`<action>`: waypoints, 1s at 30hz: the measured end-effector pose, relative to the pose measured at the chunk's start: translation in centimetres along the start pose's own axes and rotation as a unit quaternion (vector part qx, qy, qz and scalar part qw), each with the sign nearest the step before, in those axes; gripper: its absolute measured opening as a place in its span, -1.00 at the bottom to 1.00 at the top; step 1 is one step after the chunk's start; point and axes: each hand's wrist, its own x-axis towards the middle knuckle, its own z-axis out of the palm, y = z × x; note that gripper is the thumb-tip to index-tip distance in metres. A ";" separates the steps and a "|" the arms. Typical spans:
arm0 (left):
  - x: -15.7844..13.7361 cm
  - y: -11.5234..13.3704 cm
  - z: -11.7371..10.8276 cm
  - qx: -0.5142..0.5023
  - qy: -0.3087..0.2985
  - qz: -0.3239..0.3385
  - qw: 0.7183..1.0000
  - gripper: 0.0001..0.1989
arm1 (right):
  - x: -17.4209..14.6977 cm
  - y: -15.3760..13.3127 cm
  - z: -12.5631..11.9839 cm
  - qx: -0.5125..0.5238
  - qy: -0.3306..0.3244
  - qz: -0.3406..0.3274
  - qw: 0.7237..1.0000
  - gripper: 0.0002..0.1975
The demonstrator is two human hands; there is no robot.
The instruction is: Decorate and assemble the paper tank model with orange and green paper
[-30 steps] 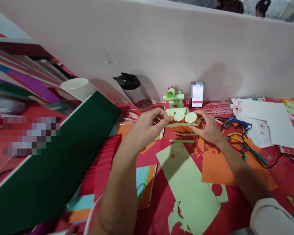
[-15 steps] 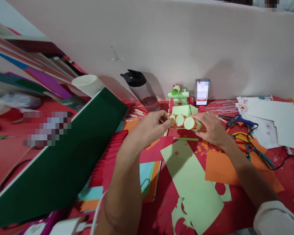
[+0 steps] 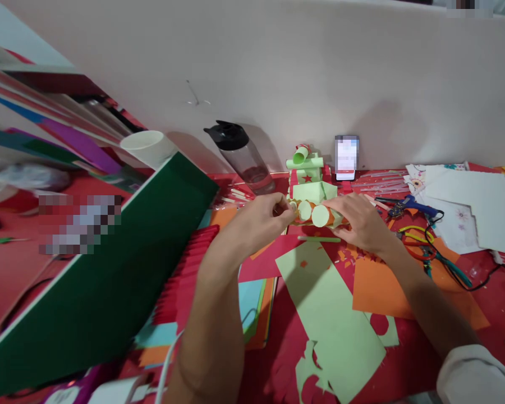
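Head view, change noted: over the last second the orange-and-green paper piece (image 3: pixel 313 213) has been tipped so its pale discs (image 3: pixel 321 215) face the wearer, and its ribbed orange side has mostly gone from sight. Bearing on the work, as judged: the disc side is now presented, with the left fingertips at its end.

Location of piece: one, raised above the red desk (image 3: pixel 278 336) between the hands, just before a paper model; contact with the model cannot be told.

Left hand (image 3: pixel 267 219), one: grip pinched on the piece's left end; any smaller part inside is hidden.
Right hand (image 3: pixel 364 224), one: grip wrapped over the right end, back of the hand upward.

Counts:
- Discs: three in sight, the leftmost partly behind fingers.
- Paper model (image 3: pixel 308 178), green and red: one.
- Slim green stick (image 3: pixel 318 239): one.
- Large pale-green sheet (image 3: pixel 332 314): one.
- Cut-out green offcuts (image 3: pixel 393 331): two.
- Broad orange sheet (image 3: pixel 382 286): one.
- Phone (image 3: pixel 347 157), upright: one.
- Dark-lidded bottle (image 3: pixel 248 160): one.
- Blue glue gun (image 3: pixel 418 207): one.
- Orange scraps: many, uncounted.
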 end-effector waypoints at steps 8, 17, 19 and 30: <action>0.0 0.3 0.2 -0.032 -0.003 0.048 0.998 -0.87 | 0.0 -0.2 0.2 0.005 0.003 -0.005 1.000 -0.59; 0.1 0.4 0.8 -0.054 -0.011 0.082 0.995 -0.87 | 0.0 -0.1 0.3 -0.001 -0.009 -0.005 1.000 -0.60; 0.1 0.4 0.9 -0.052 -0.011 0.084 0.995 -0.85 | 0.0 -0.1 0.3 -0.001 -0.006 -0.009 1.000 -0.59; -0.4 0.0 0.1 -0.041 0.057 0.151 0.986 -0.74 | -0.1 0.6 -0.1 0.030 0.005 0.016 0.999 -0.57</action>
